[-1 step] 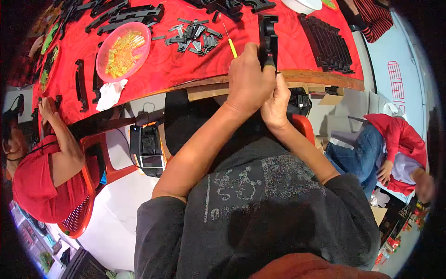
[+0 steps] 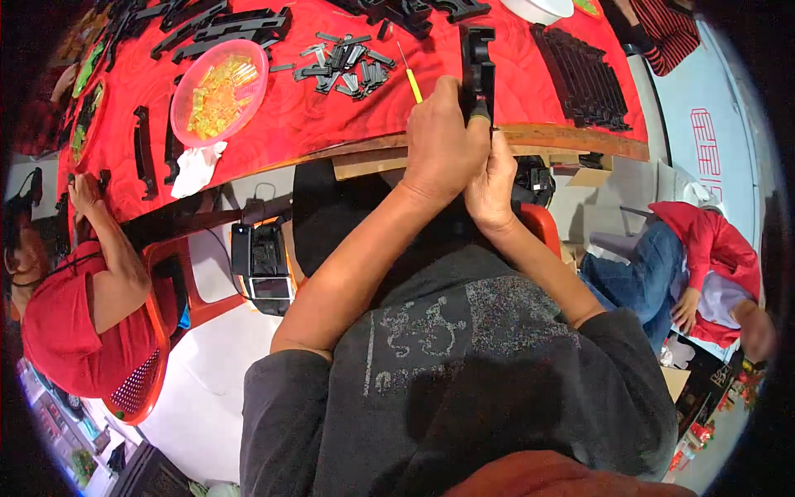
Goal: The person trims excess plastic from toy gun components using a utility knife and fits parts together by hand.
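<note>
A long black plastic part [image 2: 478,62] stands out over the table's near edge, its lower end inside my hands. My left hand [image 2: 448,137] is closed round its left side, the fingers partly hidden behind the knuckles. Against it from below right presses my right hand [image 2: 494,189], thumb pointing up and fingers curled out of sight at the part's lower end. Just left of the part, a thin tool with a yellow handle [image 2: 414,86] lies on the red tablecloth. A pile of small black and grey pieces [image 2: 348,68] is farther left.
A pink basket [image 2: 177,116] of yellow pieces sits left, beside a white tissue [image 2: 199,170]. Black strips [image 2: 584,79] lie in a row at right; more black parts [image 2: 236,29] lie far left. A co-worker in red [image 2: 74,331] sits left, another person [image 2: 712,257] right.
</note>
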The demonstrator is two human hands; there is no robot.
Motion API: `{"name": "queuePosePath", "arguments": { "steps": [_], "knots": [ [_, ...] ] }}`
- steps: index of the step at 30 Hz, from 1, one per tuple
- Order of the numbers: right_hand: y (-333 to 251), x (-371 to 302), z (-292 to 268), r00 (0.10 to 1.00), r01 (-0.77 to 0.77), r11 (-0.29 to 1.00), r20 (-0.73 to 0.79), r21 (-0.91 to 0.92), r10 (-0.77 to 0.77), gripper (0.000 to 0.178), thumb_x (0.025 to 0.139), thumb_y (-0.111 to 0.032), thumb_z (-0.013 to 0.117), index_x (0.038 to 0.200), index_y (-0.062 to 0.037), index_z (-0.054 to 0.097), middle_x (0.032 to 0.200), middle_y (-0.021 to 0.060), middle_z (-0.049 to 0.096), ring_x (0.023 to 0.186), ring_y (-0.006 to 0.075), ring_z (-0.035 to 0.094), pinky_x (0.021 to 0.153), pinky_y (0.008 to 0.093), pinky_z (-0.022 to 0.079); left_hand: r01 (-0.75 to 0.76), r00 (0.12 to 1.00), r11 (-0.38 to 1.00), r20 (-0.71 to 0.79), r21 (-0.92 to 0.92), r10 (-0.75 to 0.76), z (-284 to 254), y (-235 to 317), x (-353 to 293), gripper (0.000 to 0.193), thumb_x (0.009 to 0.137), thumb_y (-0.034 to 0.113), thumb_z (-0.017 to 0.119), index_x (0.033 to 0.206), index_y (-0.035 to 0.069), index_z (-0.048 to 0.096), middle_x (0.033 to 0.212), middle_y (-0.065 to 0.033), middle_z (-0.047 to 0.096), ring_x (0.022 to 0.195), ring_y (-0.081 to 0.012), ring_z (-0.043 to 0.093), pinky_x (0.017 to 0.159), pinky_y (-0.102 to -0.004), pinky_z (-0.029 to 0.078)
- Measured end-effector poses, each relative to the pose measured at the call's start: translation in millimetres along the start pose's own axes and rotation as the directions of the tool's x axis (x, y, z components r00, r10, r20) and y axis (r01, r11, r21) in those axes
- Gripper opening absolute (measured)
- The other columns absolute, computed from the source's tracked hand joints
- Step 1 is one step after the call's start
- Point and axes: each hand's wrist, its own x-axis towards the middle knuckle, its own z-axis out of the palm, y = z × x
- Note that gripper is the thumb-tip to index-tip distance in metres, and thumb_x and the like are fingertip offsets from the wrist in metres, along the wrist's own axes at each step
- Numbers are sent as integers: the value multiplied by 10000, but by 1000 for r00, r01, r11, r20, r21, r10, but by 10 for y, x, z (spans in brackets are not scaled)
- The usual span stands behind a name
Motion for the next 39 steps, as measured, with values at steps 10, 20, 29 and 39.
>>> {"name": "queuePosePath", "arguments": {
  "steps": [10, 20, 29, 39],
  "knots": [
    [9, -3, 18, 999, -24, 1000, 42, -11, 25, 310, 998, -185, 452, 1260, -23, 474, 923, 200, 642, 897, 323, 656, 758, 396, 494, -103, 994, 981, -56, -163, 95, 58, -105, 40, 302, 717, 16, 599, 1005, -28, 522, 864, -218, 614, 828, -395, 615, 736, -463, 476],
    [10, -25, 39, 1000, -18, 999, 26, 30, 17, 252, 993, -162, 459, 1185, -3, 490, 872, 199, 632, 848, 312, 655, 717, 408, 491, -177, 983, 969, -75, -170, 166, 25, -122, 72, 334, 715, 11, 584, 1038, -39, 517, 855, -234, 620, 827, -401, 630, 738, -447, 493],
    [-158, -6, 32, 994, -87, 978, 77, 189, 73, 154, 1002, -138, 450, 1060, -4, 499, 716, 67, 565, 614, 122, 534, 568, 299, 459, -112, 992, 979, 43, -172, 121, -100, -132, 104, 427, 688, 32, 606, 1101, -39, 524, 789, -226, 637, 723, -378, 645, 663, -445, 499],
    [-102, -34, -11, 965, -230, 946, 180, 227, 192, 298, 1014, -240, 454, 1156, 20, 481, 1049, 75, 557, 976, 128, 516, 865, 292, 437, -107, 992, 974, 45, -202, 118, -88, -105, 90, 573, 689, 46, 615, 1226, -31, 428, 712, -175, 619, 612, -326, 633, 585, -412, 498]
  ]
}}
